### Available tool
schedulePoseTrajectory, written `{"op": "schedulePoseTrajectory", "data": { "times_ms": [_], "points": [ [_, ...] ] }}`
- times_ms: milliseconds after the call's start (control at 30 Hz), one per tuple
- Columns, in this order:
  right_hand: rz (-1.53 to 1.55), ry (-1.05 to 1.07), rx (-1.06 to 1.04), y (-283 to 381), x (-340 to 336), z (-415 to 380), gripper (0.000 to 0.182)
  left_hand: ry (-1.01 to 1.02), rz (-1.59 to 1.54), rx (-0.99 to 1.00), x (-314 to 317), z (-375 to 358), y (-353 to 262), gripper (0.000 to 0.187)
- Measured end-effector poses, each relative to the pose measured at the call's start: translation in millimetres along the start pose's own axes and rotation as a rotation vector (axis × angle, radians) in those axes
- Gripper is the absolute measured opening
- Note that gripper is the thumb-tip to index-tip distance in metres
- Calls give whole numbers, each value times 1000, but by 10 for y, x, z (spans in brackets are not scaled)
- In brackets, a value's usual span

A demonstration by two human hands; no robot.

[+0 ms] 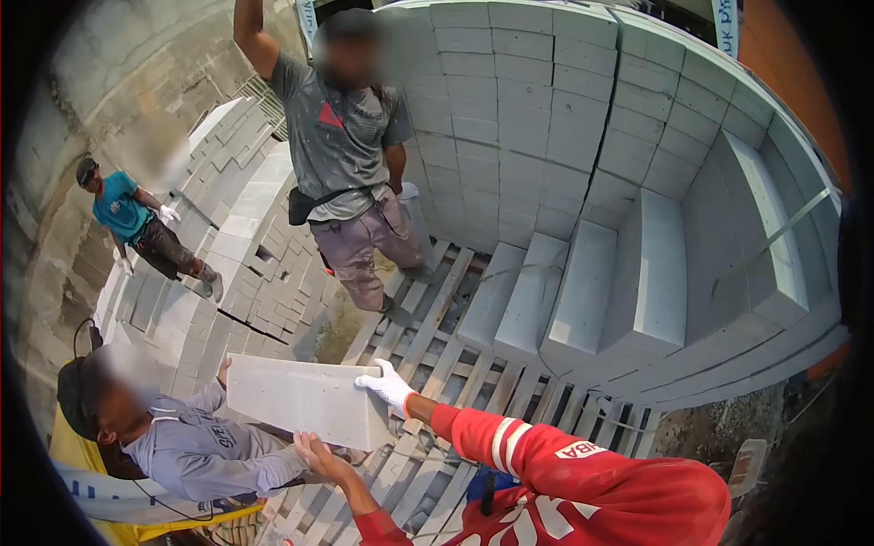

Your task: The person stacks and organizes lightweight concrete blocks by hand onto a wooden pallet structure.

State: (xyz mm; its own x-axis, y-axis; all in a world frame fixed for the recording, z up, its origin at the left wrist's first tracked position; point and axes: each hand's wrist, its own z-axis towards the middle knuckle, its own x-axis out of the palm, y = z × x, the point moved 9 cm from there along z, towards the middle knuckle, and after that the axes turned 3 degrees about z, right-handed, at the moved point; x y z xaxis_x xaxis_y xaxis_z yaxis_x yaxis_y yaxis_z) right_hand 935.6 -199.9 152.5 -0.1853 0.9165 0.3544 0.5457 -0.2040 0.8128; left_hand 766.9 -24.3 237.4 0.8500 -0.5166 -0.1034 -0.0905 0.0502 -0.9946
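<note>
A long pale grey block (300, 396) hangs at the lower centre, above the pallets. My right hand (387, 387), in a white glove, grips the upper corner of its near end. My bare left hand (320, 457) supports the lower edge, fingers against the block. A co-worker in a grey hooded top (214, 446) stands at the block's far left side, one hand on its left end; the other hand is hidden.
Wooden pallets (442, 300) cover the ground ahead. Stacked blocks (510, 118) rise behind them, stepping down on the right. A person in a grey T-shirt (350, 136) stands by the stack. Another in a teal shirt (127, 205) stands among more blocks on the left.
</note>
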Motion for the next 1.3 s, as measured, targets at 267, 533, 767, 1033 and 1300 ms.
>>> {"op": "schedulePoseTrajectory", "data": {
  "times_ms": [267, 533, 767, 1033, 1300],
  "points": [
    [-622, 125, -296, 113, -1139, -1164, 62, 331, 177, -85, 1277, -738, 466, 53],
    [-170, -1495, -1000, 1353, -4993, -5892, 29, 1408, -76, 184, 3306, -3943, -988, 60],
    [-1132, -2138, -1402, 2966, -5107, -8382, 36, 1555, -684, 911, 3821, -7698, -3486, 87],
    [-1477, -2155, -1362, 3668, -5854, -8449, 25, 1327, -860, 891, 4427, -9026, -4020, 89],
    [-1442, -2182, -1242, 3778, -5664, -8144, 27, 1560, -976, 422, 4760, -8660, -3912, 88]
  ]
}}
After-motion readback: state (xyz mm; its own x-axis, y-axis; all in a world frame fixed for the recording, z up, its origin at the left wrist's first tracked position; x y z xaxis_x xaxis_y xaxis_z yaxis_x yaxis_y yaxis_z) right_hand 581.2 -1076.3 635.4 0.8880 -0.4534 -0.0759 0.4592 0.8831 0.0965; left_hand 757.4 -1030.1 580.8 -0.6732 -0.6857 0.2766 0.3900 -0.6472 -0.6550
